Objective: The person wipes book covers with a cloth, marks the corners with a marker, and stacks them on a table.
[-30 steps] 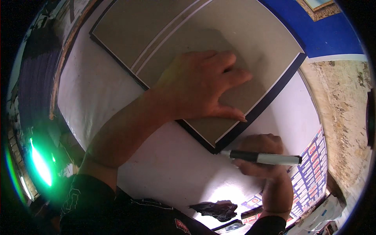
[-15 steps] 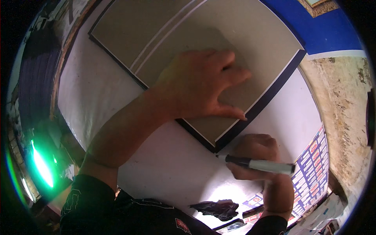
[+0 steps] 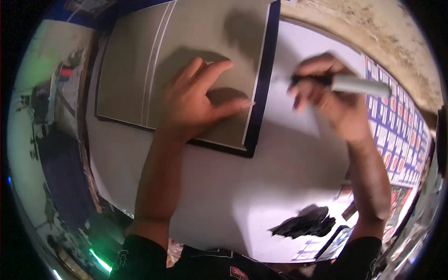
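Note:
A grey-brown board cover (image 3: 123, 86) lies on the white table top (image 3: 210, 186), with a dark border along its edges and two pale parallel lines running across it. My left hand (image 3: 193, 100) rests on the board with the fingers spread. Its thumb reaches the pale line beside the dark blue border strip (image 3: 267, 70) on the right. Off to the right of that strip, my right hand (image 3: 345, 107) grips a marker pen (image 3: 359, 85) with a light barrel and a dark front end. The pen points left; motion blurs its tip, and I cannot tell whether it touches the table.
A crumpled black piece (image 3: 305, 223) lies near the front edge. Printed sheets (image 3: 396, 126) in blue, white and red cover the table's right side. A stained wall (image 3: 336, 18) borders the far right. Dark cloth-like material (image 3: 65, 172) hangs at the left.
The view has turned, so the board now sits more upright in it. My right hand with the marker has moved from the board's near corner up beside its right edge. My left hand stays on the board.

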The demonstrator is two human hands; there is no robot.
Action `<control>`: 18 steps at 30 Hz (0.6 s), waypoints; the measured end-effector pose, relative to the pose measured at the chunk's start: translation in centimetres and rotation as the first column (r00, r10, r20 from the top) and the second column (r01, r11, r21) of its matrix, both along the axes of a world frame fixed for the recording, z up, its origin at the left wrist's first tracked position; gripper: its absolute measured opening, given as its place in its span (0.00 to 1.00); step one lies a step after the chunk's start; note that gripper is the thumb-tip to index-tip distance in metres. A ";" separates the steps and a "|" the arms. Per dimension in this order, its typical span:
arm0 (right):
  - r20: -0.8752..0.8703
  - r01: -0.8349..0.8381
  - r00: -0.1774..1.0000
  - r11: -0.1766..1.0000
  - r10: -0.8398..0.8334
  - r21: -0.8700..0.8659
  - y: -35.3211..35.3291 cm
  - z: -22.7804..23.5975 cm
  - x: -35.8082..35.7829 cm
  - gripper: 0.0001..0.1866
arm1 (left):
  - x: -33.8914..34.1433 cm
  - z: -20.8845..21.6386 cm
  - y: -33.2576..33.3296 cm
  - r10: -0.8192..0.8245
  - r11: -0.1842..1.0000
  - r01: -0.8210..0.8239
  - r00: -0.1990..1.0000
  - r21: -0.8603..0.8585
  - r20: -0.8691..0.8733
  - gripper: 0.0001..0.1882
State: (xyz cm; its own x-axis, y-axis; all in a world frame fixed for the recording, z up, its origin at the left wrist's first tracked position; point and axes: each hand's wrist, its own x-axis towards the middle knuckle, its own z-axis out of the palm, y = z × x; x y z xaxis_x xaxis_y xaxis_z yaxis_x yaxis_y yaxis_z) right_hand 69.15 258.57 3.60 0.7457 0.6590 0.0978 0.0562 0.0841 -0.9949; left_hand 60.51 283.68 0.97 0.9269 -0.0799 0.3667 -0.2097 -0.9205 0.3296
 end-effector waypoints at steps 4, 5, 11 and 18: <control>0.265 0.494 0.837 0.869 -0.479 0.012 -2.1 2.9 -3.9 0.18 | -0.4 0.1 0.0 -0.014 1.000 0.014 1.000 -0.011 -0.015 0.31; 0.222 0.652 0.738 0.758 -0.637 0.012 -2.2 3.3 -6.0 0.18 | -0.4 0.4 -0.1 -0.043 0.999 0.043 0.999 -0.009 -0.012 0.31; 0.130 0.777 0.629 0.617 -0.767 -0.121 2.7 -0.4 -20.8 0.16 | -0.6 -0.5 0.2 -0.012 0.998 0.010 0.999 -0.057 -0.030 0.30; -0.166 0.828 0.554 0.560 -0.816 0.015 6.3 -3.1 -21.4 0.10 | -0.3 0.1 -0.2 -0.037 0.995 0.029 0.995 -0.095 -0.089 0.31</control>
